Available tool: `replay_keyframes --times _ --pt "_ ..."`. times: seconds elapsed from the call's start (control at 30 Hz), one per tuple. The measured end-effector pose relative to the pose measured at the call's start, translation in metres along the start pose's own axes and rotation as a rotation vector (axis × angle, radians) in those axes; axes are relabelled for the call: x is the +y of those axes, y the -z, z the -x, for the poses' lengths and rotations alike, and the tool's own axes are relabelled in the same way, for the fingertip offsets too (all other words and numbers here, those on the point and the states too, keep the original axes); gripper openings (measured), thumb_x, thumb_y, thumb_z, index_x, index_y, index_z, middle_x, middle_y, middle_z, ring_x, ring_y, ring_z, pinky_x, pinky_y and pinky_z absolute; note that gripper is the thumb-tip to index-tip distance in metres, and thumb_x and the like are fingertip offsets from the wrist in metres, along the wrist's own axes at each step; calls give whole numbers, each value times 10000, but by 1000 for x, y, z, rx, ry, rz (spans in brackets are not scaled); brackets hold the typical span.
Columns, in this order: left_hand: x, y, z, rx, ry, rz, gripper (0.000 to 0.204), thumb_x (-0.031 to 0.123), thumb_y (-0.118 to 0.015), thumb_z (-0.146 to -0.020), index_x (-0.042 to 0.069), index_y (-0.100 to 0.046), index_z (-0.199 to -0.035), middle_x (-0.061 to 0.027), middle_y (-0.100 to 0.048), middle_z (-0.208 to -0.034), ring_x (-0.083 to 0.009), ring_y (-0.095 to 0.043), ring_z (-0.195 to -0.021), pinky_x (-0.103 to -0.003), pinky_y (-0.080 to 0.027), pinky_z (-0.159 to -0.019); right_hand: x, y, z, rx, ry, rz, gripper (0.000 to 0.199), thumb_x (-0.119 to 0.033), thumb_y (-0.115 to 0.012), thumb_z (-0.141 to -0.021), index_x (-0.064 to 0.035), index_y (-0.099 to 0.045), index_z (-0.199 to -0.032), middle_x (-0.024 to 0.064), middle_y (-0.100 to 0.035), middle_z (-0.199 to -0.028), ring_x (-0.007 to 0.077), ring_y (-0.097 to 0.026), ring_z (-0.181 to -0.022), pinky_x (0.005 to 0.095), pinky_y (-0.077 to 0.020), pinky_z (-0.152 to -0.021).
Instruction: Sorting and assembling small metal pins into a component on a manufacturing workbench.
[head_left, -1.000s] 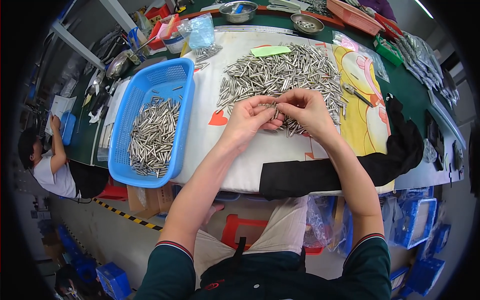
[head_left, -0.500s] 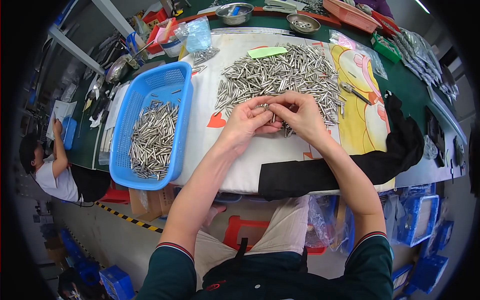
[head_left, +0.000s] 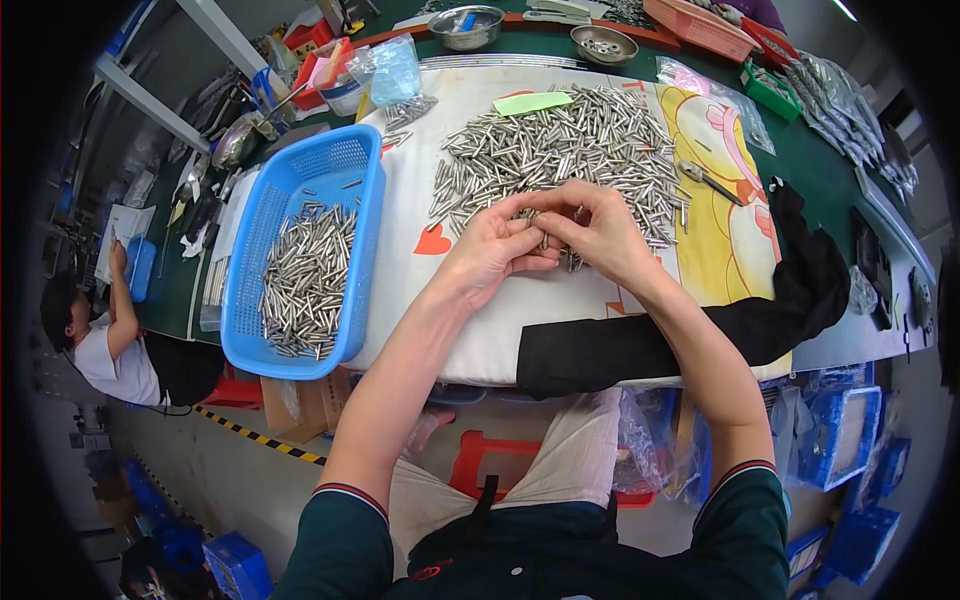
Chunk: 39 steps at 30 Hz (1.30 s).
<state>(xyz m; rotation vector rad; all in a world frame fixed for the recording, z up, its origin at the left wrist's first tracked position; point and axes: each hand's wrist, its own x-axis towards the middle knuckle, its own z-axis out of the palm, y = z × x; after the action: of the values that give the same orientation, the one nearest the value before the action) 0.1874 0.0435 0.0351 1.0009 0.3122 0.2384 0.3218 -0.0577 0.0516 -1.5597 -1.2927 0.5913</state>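
Basket [head_left: 352, 185] of pins left on table; loose pin heap [head_left: 560, 150] right, behind hands; bowls [head_left: 466, 26] at far edge.

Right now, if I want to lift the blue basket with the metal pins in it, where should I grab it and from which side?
Probably by the rim of the blue basket, on its two long sides, coming from above. It sits flat and open-topped left of the left hand, the loose metal pins piled toward its near end. The rim flares outward; the mesh walls look thin.
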Motion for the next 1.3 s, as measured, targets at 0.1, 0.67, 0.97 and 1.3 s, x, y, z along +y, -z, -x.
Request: replay_keyframes --times 0.1,0.67,0.97,1.3 --pt "1 -1 0 -22 1 -52 483 25 -535 -863 1 -343 -1306 -113 -607 -917 -157 -622 -768 -254 -540 -695 -3 4 -2 58 -9 -39 172 -161 -579 -849 -8 -654 -872 47 -590 -673 118 -548 -559 251 -433 -532" --pt "10 -7 6 -60 -241 -286 665 142 -676 -790 64 -327 -1351 -60 -600 -915 -123 -586 -798 -246 -491 -676 -15 11 2 -94 -252 -736 444 -329 -466 -932 -66 -535 -582 5 -446 -453 64 -417 -462 231 -341 -477" --pt "2 -10 0 -50 -759 -627 361 103 -637 -780 111 -608 -1140 -88 -410 -1326 -200 -371 -1226 -356 -290 -1021 3 -13 8 -482 -471 -1491 495 -406 -447 -922 -164 -305 -514 -50 -199 -435 82 -214 -423 238 -203 -424" --pt "4 -11 -1 -28 -780 -777 201 86 -627 -773 98 -691 -963 -70 -555 -1205 -237 -411 -1202 -367 -313 -1004 4 -18 6 -466 -622 -1458 546 -473 -399 -926 -189 -260 -481 -58 -182 -420 79 -193 -396 237 -181 -411"
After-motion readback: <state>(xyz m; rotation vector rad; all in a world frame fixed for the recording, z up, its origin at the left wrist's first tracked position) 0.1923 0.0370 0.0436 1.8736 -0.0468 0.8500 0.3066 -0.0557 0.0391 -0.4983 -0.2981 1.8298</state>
